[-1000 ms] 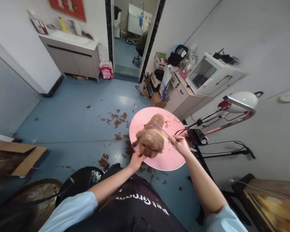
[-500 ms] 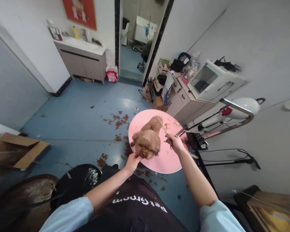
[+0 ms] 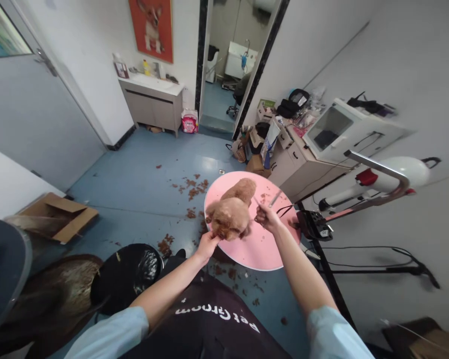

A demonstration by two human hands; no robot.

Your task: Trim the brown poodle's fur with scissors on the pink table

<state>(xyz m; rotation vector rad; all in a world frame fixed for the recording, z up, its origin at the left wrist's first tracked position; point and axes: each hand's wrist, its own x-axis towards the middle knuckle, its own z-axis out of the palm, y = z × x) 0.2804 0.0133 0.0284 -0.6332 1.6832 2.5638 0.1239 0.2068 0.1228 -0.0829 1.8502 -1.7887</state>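
A curly brown dog (image 3: 230, 214) stands on a round pink grooming table (image 3: 264, 252), head towards me. At its muzzle, my left hand (image 3: 208, 245) is closed on the chin. My right hand (image 3: 267, 218) is to the right of the dog's head, fingers curled round a pair of scissors (image 3: 257, 201). Their thin blades point up and left near the dog's side; the handles are mostly hidden by my fingers. A narrow silvery strip (image 3: 275, 198) shows just beyond this hand, and I cannot tell whether it is held. Brown hair clippings (image 3: 265, 196) lie on the tabletop.
More clippings (image 3: 194, 189) litter the blue floor. A black-lined bin (image 3: 125, 274) and a cardboard box (image 3: 65, 217) stand to the left. On the right are a metal grooming arm (image 3: 381, 172), a white dryer (image 3: 406, 174) and a cabinet (image 3: 295, 169).
The view has swung left, showing more of the door. The scissors' blades have dropped from the dog's back end, and the silvery strip shows more plainly. My left hand stays at the muzzle.
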